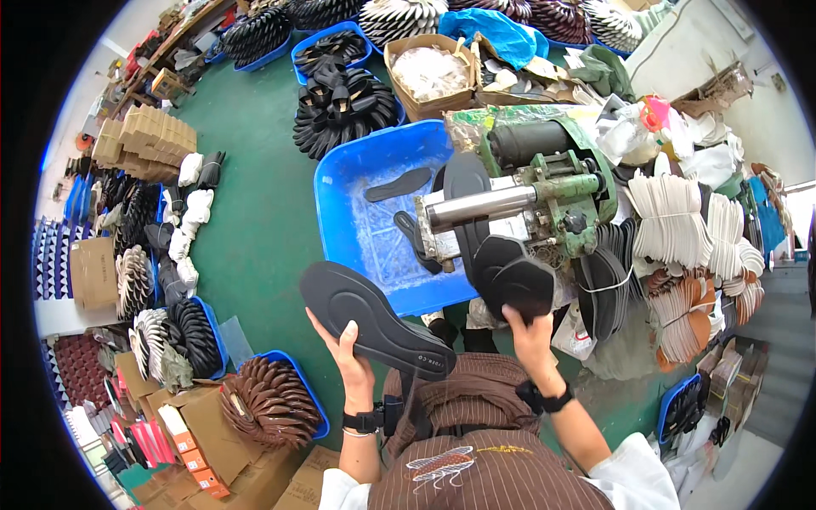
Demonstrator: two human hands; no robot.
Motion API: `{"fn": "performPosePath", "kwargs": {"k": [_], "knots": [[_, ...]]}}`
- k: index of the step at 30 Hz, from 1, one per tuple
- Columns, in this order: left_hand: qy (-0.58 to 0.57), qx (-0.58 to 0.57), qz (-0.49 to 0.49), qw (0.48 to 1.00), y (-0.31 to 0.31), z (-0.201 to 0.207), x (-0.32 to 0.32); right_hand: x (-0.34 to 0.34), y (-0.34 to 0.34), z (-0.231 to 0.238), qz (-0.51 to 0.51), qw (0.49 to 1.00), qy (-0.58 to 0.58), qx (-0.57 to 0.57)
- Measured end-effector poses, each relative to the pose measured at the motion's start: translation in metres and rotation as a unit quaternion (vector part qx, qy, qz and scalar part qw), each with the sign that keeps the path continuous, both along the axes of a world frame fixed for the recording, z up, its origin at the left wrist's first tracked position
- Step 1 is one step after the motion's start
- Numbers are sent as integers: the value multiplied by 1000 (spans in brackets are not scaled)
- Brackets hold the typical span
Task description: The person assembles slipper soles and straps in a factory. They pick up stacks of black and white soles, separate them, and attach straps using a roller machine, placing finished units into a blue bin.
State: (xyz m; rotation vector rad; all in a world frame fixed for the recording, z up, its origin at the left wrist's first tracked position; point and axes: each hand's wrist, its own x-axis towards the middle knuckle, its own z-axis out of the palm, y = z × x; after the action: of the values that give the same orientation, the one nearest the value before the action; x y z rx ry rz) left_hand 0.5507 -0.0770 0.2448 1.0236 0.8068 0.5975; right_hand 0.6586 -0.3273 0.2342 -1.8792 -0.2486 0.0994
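Note:
My left hand (347,353) grips a black insole (374,316) with its thumb on top, left of my lap. My right hand (532,342) is closed on the near end of dark insoles (512,279), which overlap just in front of a green machine (578,191). A shiny metal roller (480,208) juts leftward from this machine. Another black insole (467,180) lies at the roller, part of it showing beyond and part on the near side. How the overlapping insoles meet there is hard to make out. My right fingertips are partly hidden beneath the insoles.
Below the roller stands a blue tub (340,223) with a few insoles (398,184) in it. To the right lie tied dark insoles (608,280) and bundles of white insoles (671,221). A cardboard box (429,106) and a tub of black shoe parts (344,110) stand farther back.

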Motion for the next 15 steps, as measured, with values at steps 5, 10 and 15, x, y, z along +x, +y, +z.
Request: {"fn": "performPosePath", "kwargs": {"k": [5, 10, 15], "knots": [[-15, -9, -34, 999, -2, -6, -1, 14, 6, -37, -27, 996, 80, 42], [-19, -9, -63, 998, -5, -9, -9, 28, 22, 13, 60, 958, 233, 155], [7, 4, -84, 996, -14, -5, 0, 22, 11, -21, 42, 917, 376, 127]]}}
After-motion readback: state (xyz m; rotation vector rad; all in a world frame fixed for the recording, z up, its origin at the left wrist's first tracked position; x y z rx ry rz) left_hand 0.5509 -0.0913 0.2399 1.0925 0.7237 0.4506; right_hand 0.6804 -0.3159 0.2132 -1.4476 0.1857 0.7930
